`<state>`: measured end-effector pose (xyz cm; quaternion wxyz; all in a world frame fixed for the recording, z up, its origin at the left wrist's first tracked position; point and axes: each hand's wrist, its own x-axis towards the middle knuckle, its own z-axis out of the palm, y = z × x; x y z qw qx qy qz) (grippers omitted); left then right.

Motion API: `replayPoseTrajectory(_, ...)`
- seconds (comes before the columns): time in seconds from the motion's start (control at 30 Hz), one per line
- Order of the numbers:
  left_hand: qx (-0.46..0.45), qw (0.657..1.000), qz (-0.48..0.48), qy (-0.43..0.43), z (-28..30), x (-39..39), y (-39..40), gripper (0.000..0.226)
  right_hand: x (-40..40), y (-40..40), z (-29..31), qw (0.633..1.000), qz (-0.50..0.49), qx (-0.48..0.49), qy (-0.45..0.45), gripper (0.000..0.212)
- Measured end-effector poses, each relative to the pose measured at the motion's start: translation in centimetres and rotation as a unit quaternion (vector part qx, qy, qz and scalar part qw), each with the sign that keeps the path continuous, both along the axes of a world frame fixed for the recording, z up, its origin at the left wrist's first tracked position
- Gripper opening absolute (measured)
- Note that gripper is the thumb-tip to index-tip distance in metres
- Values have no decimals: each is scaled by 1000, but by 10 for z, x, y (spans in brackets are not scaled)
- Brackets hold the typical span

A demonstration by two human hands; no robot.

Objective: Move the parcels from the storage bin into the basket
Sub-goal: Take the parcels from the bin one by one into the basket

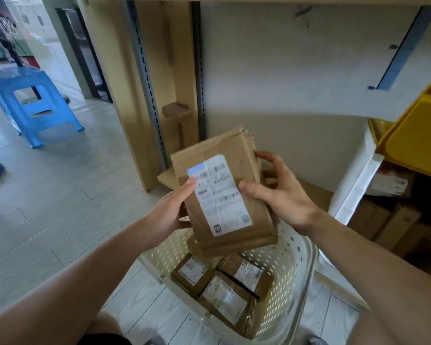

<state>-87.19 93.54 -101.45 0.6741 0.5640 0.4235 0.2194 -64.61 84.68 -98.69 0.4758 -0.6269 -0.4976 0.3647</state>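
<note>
Pale tiled floor under shelving, cream perforated basket point(294, 257) below. Left hand point(167, 215) and right hand point(281, 192) both grip 1 brown parcel point(224, 192) directly above the basket, long axis pointing away, hands equally near. White shipping label point(219, 195) blurred, unreadable. 3 labelled parcels point(224, 282) already inside.

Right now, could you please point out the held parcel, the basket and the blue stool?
held parcel point(237, 143): head view, bare brown paper above its label.
basket point(292, 272): head view, perforated right wall.
blue stool point(18, 75): head view, seat top.
</note>
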Motion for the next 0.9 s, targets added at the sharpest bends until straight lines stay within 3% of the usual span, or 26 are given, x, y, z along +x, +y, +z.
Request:
replayPoseTrajectory(0.13,-6,995,56,85,-12,-11,13,36,-3,11,-24,990,19,-59,-128,100)
replayPoseTrajectory(0.23,-5,989,71,130,-20,-18,25,36,-5,22,-40,969,41,-100,-222,106)
replayPoseTrajectory(0.4,50,959,-70,270,-31,-20,22,48,-14,30,-66,917,90,-199,-333,112)
replayPoseTrajectory(0.67,88,934,-152,310,-33,-16,23,50,-30,32,-112,860,121,-299,-395,117)
replayPoseTrajectory(0.9,104,889,-235,380,-45,-23,30,54,-50,33,-136,768,171,-379,-487,119)
